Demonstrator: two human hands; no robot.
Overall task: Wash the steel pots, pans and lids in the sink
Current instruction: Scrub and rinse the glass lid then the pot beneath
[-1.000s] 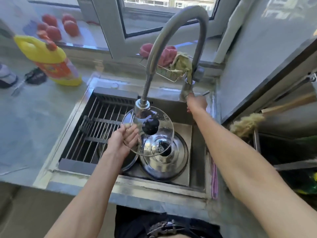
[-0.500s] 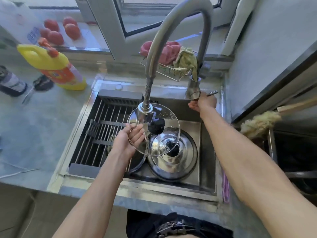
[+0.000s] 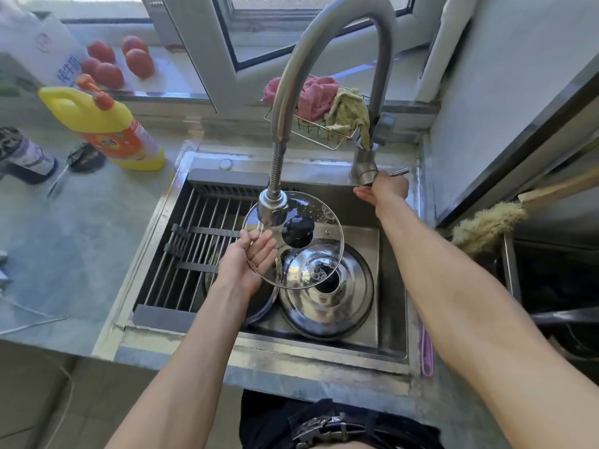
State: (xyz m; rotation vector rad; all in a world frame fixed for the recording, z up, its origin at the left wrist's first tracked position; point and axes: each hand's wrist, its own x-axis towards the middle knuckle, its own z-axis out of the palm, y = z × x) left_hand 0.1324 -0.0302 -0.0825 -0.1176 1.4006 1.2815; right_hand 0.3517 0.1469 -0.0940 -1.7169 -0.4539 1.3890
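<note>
glass lid held under the tap over a sink of steel lids

grey stone counter point(image 3: 81, 228) runs along the window side, with a steel sink point(image 3: 393, 286) sunk into it and a slatted drying rack point(image 3: 194, 241) laid across the sink's left half. on the counter sits a yellow detergent bottle point(image 3: 107, 124) with an orange cap, and red tomatoes point(image 3: 120, 63) lie on the sill behind it. a wire basket point(image 3: 319, 134) at the back of the sink holds a pink cloth point(image 3: 311, 95) and a pale green cloth point(image 3: 348, 113).

a tall curved tap point(image 3: 324, 50) arches over the sink, its spray head point(image 3: 272, 210) hanging just above a glass lid point(image 3: 311, 270). the left hand point(image 3: 248, 259) grasps that lid by its left rim — thumb on top, fingers curled beneath — and holds it tilted in the air over the sink. the lid has a black knob point(image 3: 297, 233) at its middle and water drops on the glass.

below it, a large domed steel lid point(image 3: 343, 299) rests in the sink's right half, and part of another steel lid point(image 3: 256, 303) shows beneath the left wrist, beside the large one.

the right hand point(image 3: 384, 189) reaches to the tap's base, fingers loosely extended under the thin lever point(image 3: 399, 172) — grasping nothing, as far as can be seen. a brush point(image 3: 489, 218) with pale bristles lies at the far right.
</note>
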